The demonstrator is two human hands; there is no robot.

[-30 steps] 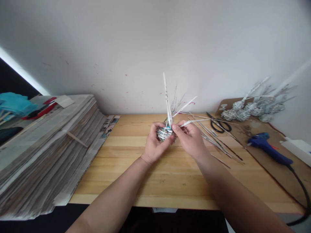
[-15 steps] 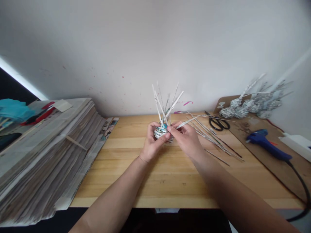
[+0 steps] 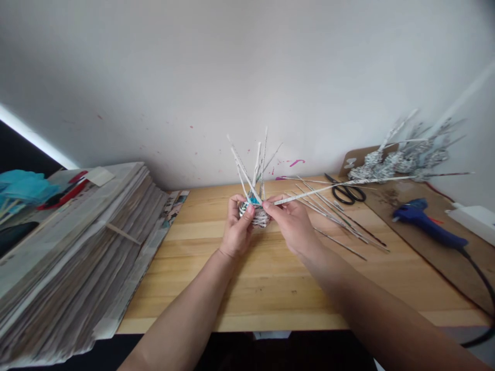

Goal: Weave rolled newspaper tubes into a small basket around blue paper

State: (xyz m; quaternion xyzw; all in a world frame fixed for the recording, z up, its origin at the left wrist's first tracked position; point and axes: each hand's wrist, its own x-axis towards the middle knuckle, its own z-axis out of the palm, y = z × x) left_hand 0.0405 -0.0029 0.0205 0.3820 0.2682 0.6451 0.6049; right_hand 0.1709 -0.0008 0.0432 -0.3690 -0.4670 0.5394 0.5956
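Note:
A small round basket woven from rolled newspaper [image 3: 260,218] is held just above the wooden table, its upright paper spokes [image 3: 243,167] fanning upward. Something blue [image 3: 253,200] shows inside its mouth. My left hand [image 3: 236,226] is closed around the basket's left side, thumb on the rim. At the right rim my right hand [image 3: 292,221] pinches a long rolled paper strip [image 3: 320,189], which stretches out to the right past the scissors. The fingertips behind the basket are partly hidden.
Loose paper sticks [image 3: 340,219] and black scissors [image 3: 348,193] lie to the right. A blue glue gun [image 3: 429,222] rests on a brown board [image 3: 390,206], with several woven paper pieces [image 3: 386,164] behind. A tall newspaper stack [image 3: 96,247] stands left; a wall [image 3: 247,77] rises behind.
The basket has turned in my hands and its spokes lean differently. The strip at my right hand now extends far to the right. My left hand has shifted slightly left.

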